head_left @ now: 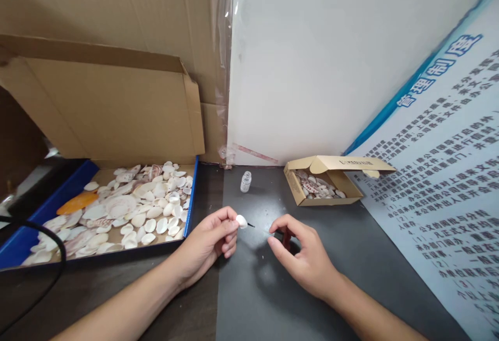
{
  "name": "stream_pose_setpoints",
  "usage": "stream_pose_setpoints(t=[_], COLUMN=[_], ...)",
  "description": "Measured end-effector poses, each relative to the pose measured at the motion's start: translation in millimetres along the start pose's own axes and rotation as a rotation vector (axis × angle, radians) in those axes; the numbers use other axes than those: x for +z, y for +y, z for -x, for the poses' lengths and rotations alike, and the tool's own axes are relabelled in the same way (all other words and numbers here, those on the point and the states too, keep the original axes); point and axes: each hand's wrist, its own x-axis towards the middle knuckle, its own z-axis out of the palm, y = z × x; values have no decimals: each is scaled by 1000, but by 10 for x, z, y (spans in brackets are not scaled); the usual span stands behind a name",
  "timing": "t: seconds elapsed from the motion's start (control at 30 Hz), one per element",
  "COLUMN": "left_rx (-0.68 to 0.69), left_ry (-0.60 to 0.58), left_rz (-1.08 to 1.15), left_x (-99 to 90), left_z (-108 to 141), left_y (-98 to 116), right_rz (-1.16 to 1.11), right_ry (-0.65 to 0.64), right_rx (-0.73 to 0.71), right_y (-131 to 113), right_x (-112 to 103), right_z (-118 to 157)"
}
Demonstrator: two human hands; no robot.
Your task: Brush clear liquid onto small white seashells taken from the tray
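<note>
Pinched between the thumb and index finger of my left hand is a small white seashell. My right hand is curled to the right of it, thumb and index finger closed on a thin applicator brush. The brush's dark tip points left at the shell; whether it touches cannot be made out. Its pale stem is faint, and the end inside my fingers is hidden. Beyond my hands a small clear glass bottle stands upright without a cap.
On the left, an open blue-sided cardboard box holds several white shells and an orange one. A smaller open carton with patterned shells stands at the back right. A black cable loops at far left. A printed poster borders the right side.
</note>
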Motion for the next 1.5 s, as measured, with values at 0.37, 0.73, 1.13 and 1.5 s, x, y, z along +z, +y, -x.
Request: stream_pose_setpoints(t=[0.37,0.73,1.13,1.5], left_rx=[4,-8,-23,-20], left_ry=[6,12,9,2], left_rz=[7,18,-4,-22], left_x=[-12,-5,10,9], left_z=[-10,-9,-4,-14], left_y=[-18,-13,-7,-16], right_rz=[-12,-26,-35,-35], right_ry=[4,-8,-16,-3], right_rx=[6,-6,-57,-88], right_y=[1,6,11,8], right_x=[-1,-7,-2,2], right_z=[-4,12,9,20])
